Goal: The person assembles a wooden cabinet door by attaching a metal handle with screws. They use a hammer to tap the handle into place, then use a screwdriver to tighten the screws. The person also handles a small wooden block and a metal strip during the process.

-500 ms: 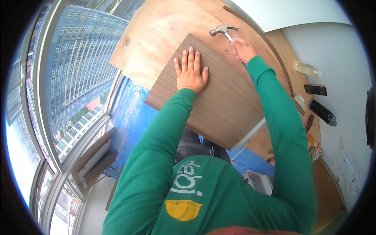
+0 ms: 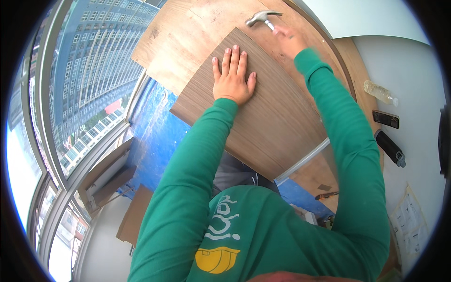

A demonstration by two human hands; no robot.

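Plywood (image 2: pixel 185 35) gives hammer (image 2: pixel 258 18) and right hand (image 2: pixel 287 40) room beyond the panel (image 2: pixel 275 117) edge.

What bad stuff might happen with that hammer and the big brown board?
The right hand grips the hammer near the board's far edge, while the left hand lies flat on the board, so a stray swing might hurt those fingers or dent the wood-look surface. The board also seems to stick out past the wooden tabletop, so a hard knock might make it slip.
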